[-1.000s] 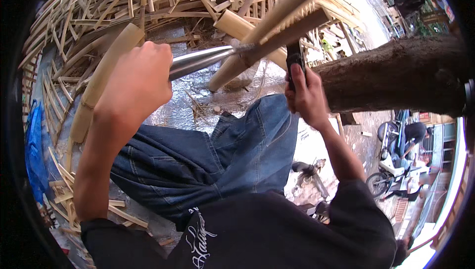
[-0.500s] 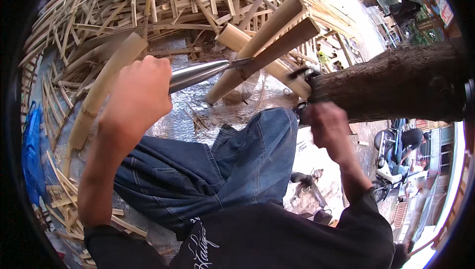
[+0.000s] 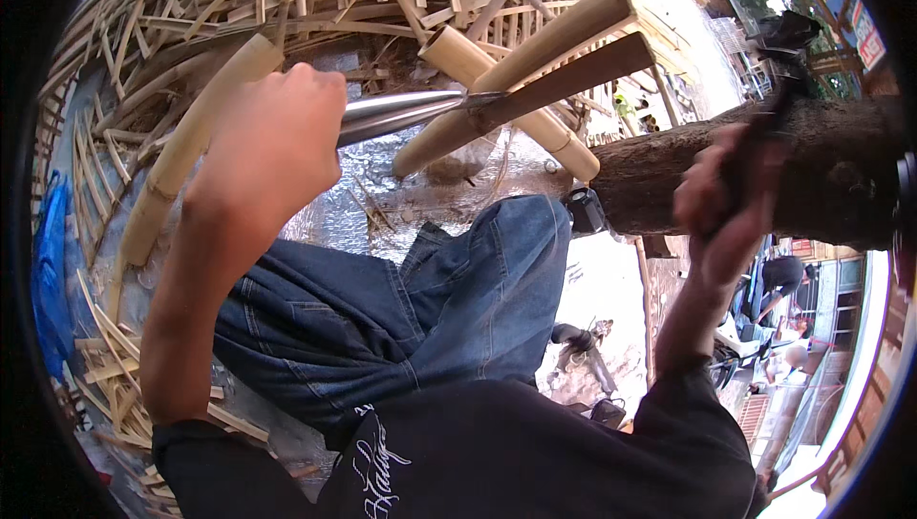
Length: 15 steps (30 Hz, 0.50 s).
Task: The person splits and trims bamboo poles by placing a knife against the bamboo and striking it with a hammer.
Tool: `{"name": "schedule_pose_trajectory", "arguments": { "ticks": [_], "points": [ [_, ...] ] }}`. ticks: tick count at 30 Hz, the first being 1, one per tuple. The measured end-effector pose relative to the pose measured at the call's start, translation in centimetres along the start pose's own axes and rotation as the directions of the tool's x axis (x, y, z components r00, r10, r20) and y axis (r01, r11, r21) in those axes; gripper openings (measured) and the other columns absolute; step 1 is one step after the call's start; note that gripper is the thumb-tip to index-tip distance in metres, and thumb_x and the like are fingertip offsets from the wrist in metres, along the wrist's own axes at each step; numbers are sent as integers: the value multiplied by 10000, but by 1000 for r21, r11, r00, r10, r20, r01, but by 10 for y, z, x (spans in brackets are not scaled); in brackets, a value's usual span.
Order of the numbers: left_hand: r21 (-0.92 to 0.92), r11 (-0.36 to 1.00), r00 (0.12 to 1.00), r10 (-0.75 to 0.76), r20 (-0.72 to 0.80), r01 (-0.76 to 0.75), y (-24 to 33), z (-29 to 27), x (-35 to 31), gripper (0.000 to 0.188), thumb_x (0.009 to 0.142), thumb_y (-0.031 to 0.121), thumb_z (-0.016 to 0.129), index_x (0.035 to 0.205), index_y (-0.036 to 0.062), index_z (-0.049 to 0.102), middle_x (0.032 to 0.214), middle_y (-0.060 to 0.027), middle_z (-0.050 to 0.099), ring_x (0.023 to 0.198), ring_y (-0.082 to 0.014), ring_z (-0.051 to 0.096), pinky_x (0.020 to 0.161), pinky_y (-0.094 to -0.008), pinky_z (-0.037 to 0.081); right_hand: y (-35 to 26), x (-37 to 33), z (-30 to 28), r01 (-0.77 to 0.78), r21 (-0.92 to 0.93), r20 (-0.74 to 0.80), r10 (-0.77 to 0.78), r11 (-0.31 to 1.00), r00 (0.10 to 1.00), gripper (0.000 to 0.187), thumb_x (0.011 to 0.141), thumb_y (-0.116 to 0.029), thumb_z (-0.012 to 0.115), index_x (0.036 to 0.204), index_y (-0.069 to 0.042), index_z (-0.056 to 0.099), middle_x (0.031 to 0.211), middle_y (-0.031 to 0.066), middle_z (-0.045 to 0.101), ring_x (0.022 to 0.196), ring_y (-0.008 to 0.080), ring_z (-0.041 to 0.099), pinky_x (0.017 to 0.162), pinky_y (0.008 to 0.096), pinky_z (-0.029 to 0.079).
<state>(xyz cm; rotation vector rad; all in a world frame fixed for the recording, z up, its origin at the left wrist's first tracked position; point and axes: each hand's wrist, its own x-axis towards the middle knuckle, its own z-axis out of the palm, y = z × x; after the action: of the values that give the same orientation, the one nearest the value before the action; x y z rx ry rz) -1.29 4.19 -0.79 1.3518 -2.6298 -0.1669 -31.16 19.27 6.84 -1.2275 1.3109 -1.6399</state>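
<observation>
My left hand [image 3: 272,137] is closed round a shiny tapered metal chisel [image 3: 406,110]. Its thin tip meets a split brown bamboo piece [image 3: 573,82]. Beside that piece leans a pale bamboo pole [image 3: 559,30]; both rest across another bamboo length [image 3: 559,140]. Raised at the right, my right hand [image 3: 712,194] grips a dark hammer [image 3: 750,151], its head up and away from the chisel. Motion blurs the hammer. Under my left hand and forearm lies a thick bamboo pole [image 3: 162,180].
A heap of bamboo strips [image 3: 315,3] fills the far side. A thick log [image 3: 821,175] lies at the right. Loose strips [image 3: 115,357] and blue plastic [image 3: 50,280] are at the left. A dark metal tool [image 3: 594,361] lies right of my knee.
My right hand has swung up and to the right with the hammer, away from the bamboo. The left hand stays on the chisel, whose tip remains at the bamboo. The view has shifted slightly.
</observation>
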Motion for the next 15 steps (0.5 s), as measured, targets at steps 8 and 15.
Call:
{"name": "schedule_pose_trajectory", "arguments": {
  "ticks": [8,15],
  "points": [
    [70,994,996,-75,-54,79,-17,-1,5,143,728,-4,559,865,-26,596,885,-232,627,844,-388,623,765,-451,509,102,-11,-10,170,-822,322,198,544,926,333,988,-326,470,795,-62,529,564,-25,436,483,80,405,449,267,349],
    [12,997,994,-81,-72,82,-18,-1,-7,144,728,0,564,865,-28,600,891,-241,624,855,-390,624,787,-449,500,64,9,19,-271,-665,-51,319,696,946,471,945,-497,472,873,-38,555,571,19,442,520,138,434,481,329,376]
  ]
}}
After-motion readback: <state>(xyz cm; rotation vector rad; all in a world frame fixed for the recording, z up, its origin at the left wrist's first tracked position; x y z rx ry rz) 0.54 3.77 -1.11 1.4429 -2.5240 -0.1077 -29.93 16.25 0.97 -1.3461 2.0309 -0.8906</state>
